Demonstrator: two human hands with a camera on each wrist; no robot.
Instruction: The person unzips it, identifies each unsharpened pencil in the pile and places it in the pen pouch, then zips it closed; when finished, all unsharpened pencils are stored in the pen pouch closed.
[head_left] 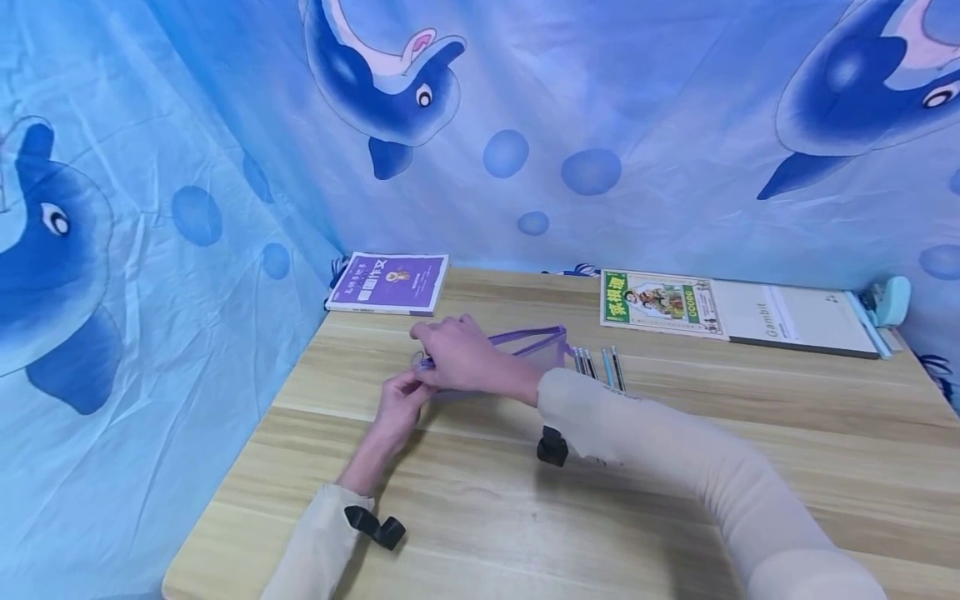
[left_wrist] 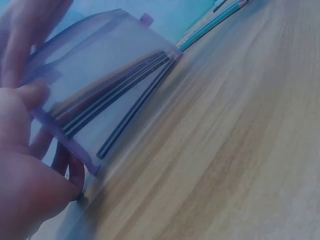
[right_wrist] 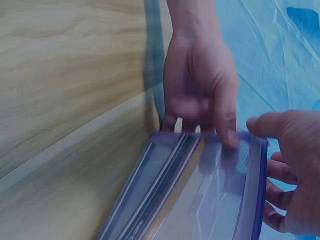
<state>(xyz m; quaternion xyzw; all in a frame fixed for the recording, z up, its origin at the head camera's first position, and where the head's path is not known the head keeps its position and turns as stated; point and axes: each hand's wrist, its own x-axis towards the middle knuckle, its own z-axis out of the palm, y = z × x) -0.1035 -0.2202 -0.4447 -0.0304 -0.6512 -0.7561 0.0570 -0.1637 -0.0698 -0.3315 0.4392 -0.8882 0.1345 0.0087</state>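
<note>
A translucent mesh zip pencil pouch (head_left: 546, 353) with purple edging stands tilted on its long side, its top edge gaping. Several dark pencils (left_wrist: 112, 97) and a brownish one show through the mesh in the left wrist view. My left hand (head_left: 400, 406) pinches the pouch's left end, thumb on the near face and fingers behind. Over the same end, my right hand (head_left: 463, 357) grips the zip edge at the corner, its fingers curled along the purple border. Whether it holds the zip pull is hidden. Several more pencils (head_left: 617, 368) lie on the table just right of the pouch.
A purple-covered book (head_left: 390, 283) lies at the back left of the wooden table (head_left: 480, 517). Along the back right are a green illustrated book (head_left: 660, 300), a white-and-grey box marked Gambit (head_left: 795, 317) and a mint-coloured object (head_left: 892, 302). Dolphin-printed cloth hangs behind and left.
</note>
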